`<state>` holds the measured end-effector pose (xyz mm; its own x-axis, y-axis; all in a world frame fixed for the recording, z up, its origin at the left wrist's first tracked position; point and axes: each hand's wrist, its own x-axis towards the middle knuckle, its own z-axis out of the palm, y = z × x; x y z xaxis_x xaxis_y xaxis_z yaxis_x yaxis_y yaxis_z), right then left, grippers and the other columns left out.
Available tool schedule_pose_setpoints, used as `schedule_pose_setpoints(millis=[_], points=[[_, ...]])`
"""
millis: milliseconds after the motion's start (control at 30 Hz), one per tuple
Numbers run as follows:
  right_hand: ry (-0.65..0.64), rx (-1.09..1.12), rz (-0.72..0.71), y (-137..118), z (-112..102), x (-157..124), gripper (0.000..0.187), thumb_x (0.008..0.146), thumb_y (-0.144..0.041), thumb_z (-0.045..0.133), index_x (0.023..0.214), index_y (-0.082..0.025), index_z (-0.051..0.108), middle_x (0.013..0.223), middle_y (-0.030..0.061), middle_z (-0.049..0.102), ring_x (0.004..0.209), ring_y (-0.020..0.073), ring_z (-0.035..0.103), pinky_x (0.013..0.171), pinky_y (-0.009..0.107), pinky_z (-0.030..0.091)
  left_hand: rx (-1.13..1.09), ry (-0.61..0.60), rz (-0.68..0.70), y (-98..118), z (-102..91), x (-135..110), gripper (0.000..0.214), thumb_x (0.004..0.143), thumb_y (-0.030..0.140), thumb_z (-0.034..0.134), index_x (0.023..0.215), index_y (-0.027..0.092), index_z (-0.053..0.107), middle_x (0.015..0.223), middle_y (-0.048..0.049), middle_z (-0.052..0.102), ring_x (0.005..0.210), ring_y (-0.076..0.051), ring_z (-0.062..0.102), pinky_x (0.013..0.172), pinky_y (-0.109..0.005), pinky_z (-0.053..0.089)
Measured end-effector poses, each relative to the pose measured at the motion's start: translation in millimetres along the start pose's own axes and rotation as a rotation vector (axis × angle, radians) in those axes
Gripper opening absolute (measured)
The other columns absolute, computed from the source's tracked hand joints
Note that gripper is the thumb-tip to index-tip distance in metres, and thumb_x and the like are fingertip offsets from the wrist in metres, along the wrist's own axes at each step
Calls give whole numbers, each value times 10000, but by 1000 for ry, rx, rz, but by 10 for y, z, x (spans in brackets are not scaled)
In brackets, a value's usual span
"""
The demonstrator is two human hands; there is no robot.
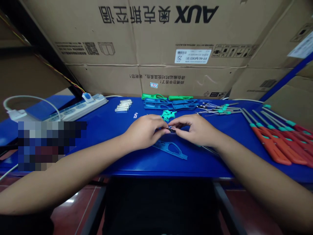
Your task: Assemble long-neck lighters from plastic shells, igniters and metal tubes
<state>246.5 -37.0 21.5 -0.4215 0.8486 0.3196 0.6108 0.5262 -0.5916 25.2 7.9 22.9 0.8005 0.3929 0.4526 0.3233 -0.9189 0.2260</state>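
1. Our left hand [144, 131] and right hand [197, 130] meet, together pinching a small dark clip [171, 130] near the middle of the blue worktop [107, 132], toward its front edge.
2. It seems light, stiff and fiddly, best held by its edges.

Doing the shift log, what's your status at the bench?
Left hand and right hand pinching small dark part. Blue plastic frame just below; teal pieces just beyond.

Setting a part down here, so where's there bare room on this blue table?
Bare blue tabletop lies left of the left hand, below the clear tubes. Another patch lies between the right hand and the red-handled tools. It's crowded along the back, around the blue plastic strips, and at far right.
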Motion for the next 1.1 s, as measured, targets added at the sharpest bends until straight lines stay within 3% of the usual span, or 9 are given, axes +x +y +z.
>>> schedule_pose_setpoints(millis=[133,333,467,767,933,1100], points=[[26,-8,43,-31,31,40,193,830,-175,614,951,-208,761,866,6,775,757,149,706,700,265,525,-97,3,-72,-7,-14,17,176,936,301,602,887,163,701,831,-32,706,759,-152,644,692,-269,477],[13,13,38,-80,75,39,160,817,-246,684,962,-205,738,871,12,760,760,153,682,710,274,511,-219,13,-188,9,-30,34,176,917,300,612,840,169,700,791,-14,697,719,-135,621,668,-247,443],[77,-52,17,-85,102,26,130,849,-208,631,898,-206,752,803,3,751,704,139,664,667,258,473,-312,-11,-247,-2,-24,39,210,924,324,589,844,166,702,787,-7,700,712,-129,618,660,-238,441],[66,-152,31,-91,95,17,148,888,-259,630,827,-208,754,786,13,737,705,146,626,641,266,429,-101,18,-149,-18,-17,27,211,948,261,529,874,152,693,800,-42,678,750,-161,617,693,-276,440],[110,-131,46,-104,125,-4,110,863,-285,675,847,-221,763,777,-4,741,685,136,639,639,258,443,-69,41,-173,-6,-15,27,274,973,286,482,855,148,688,795,-47,665,758,-169,613,699,-285,438],[160,-434,-71,-138,185,-36,200,910,-332,607,887,-213,767,777,31,728,704,175,630,625,296,417,-191,15,-280,-19,10,47,366,981,358,470,787,147,697,707,-21,660,663,-143,592,622,-258,404]])
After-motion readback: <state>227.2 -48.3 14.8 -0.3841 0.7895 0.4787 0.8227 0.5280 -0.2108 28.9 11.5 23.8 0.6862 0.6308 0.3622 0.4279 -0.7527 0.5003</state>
